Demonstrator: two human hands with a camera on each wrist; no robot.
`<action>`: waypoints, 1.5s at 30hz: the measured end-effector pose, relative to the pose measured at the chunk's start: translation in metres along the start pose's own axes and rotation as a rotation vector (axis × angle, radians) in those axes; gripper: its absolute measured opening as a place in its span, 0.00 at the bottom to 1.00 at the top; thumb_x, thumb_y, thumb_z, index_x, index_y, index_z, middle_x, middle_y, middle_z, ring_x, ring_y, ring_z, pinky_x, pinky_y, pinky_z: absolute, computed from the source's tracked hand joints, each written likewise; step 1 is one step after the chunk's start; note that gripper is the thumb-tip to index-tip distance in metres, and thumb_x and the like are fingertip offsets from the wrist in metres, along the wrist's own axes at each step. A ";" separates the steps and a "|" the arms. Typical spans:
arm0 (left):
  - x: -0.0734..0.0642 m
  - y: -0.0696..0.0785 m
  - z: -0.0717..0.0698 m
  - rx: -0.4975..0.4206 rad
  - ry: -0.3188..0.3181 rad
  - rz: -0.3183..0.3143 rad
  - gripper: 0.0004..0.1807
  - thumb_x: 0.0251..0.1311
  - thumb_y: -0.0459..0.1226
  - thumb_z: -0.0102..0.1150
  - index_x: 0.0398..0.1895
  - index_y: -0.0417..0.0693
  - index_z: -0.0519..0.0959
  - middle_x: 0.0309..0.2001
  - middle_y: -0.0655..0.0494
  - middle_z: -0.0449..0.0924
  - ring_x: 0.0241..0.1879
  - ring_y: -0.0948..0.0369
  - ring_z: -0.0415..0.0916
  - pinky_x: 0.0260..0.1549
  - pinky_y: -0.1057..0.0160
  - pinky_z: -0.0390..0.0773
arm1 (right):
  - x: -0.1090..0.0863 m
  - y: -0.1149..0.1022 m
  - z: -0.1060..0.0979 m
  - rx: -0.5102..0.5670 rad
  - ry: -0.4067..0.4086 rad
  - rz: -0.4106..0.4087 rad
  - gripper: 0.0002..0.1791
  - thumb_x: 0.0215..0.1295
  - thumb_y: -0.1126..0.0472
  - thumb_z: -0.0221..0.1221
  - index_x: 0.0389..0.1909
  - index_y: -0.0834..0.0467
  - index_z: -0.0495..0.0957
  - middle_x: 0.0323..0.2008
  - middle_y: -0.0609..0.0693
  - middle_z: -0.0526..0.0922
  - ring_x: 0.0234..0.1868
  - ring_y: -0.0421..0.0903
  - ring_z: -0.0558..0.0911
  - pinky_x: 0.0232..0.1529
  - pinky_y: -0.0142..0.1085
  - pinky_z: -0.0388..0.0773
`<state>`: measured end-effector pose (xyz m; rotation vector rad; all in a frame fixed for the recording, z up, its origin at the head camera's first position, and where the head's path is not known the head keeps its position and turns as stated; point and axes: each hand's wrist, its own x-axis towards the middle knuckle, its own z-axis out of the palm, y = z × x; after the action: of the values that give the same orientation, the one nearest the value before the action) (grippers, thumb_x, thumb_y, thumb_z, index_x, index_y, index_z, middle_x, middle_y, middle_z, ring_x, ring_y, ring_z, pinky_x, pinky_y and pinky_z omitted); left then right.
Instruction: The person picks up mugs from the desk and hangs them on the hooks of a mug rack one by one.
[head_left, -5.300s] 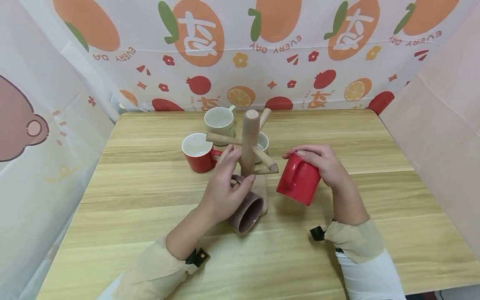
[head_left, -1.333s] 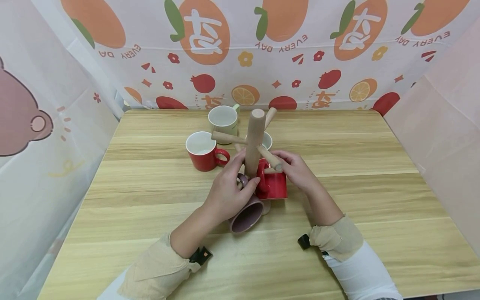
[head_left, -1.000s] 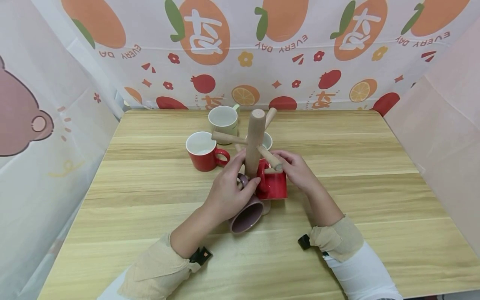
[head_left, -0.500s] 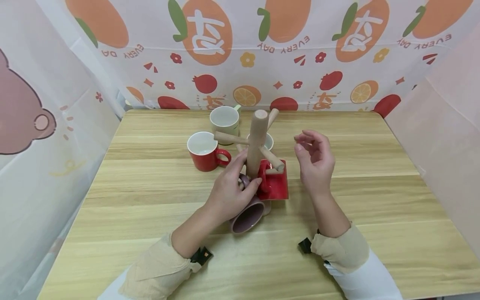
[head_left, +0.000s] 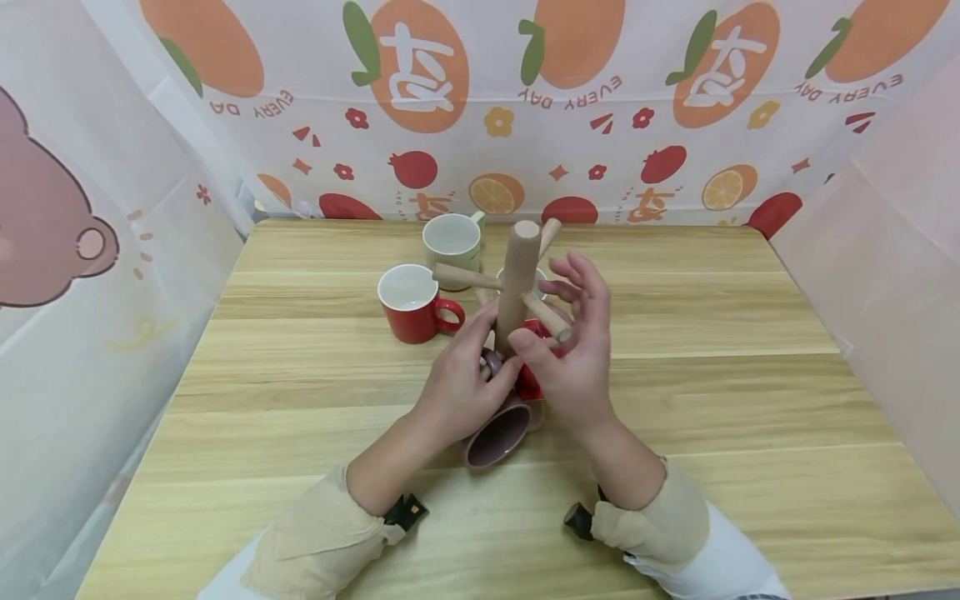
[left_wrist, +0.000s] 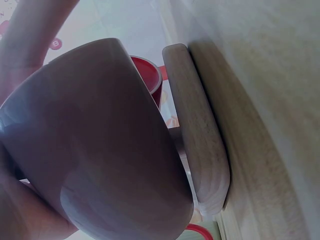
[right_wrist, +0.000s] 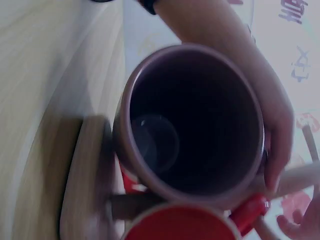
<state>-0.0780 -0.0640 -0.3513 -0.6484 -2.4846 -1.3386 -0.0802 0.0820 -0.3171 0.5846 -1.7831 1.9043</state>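
My left hand (head_left: 457,379) grips the upright post of a wooden mug tree (head_left: 516,275), thumb on the near side. Below that hand a purple mug (head_left: 498,435) hangs tilted on the tree, its mouth facing down and toward me; its outer wall fills much of the left wrist view. A red mug (head_left: 529,385) hangs on the tree's right side, largely covered by my right hand (head_left: 581,367). That hand holds nothing, its fingers spread and loosely bent around the front right peg, thumb close to the post.
Left of the tree, a red mug with a white inside (head_left: 411,321) stands upright on the wooden table (head_left: 750,400). Behind it is a pale green mug (head_left: 453,242). Another light-coloured mug (head_left: 543,282) is partly hidden behind the post. A fruit-print curtain (head_left: 495,75) closes off the back.
My right hand brought the red mug from the right onto the tree, let go of it and drew back. Now it is back left beside the post. My left hand keeps its grip.
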 end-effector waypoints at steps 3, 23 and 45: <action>0.000 0.000 0.000 0.012 0.000 0.002 0.36 0.60 0.37 0.62 0.73 0.51 0.62 0.62 0.53 0.72 0.37 0.60 0.71 0.34 0.63 0.76 | 0.004 -0.001 0.010 0.008 -0.044 0.044 0.52 0.57 0.32 0.62 0.74 0.55 0.53 0.65 0.55 0.66 0.61 0.53 0.71 0.55 0.41 0.76; 0.002 0.000 0.000 0.027 0.022 0.006 0.31 0.55 0.31 0.55 0.66 0.46 0.69 0.62 0.50 0.73 0.54 0.56 0.72 0.55 0.53 0.75 | 0.032 0.004 0.045 0.098 0.051 0.093 0.36 0.64 0.35 0.58 0.52 0.65 0.74 0.33 0.62 0.82 0.31 0.58 0.85 0.39 0.51 0.84; 0.002 0.001 -0.002 0.028 0.004 0.002 0.25 0.53 0.30 0.51 0.59 0.44 0.71 0.53 0.51 0.75 0.45 0.56 0.69 0.39 0.58 0.74 | 0.037 0.010 0.050 -0.002 0.115 0.059 0.44 0.60 0.21 0.40 0.29 0.63 0.68 0.14 0.56 0.66 0.14 0.46 0.67 0.16 0.34 0.67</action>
<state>-0.0793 -0.0645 -0.3491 -0.6411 -2.4939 -1.3000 -0.1162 0.0333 -0.2995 0.4168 -1.7467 1.9339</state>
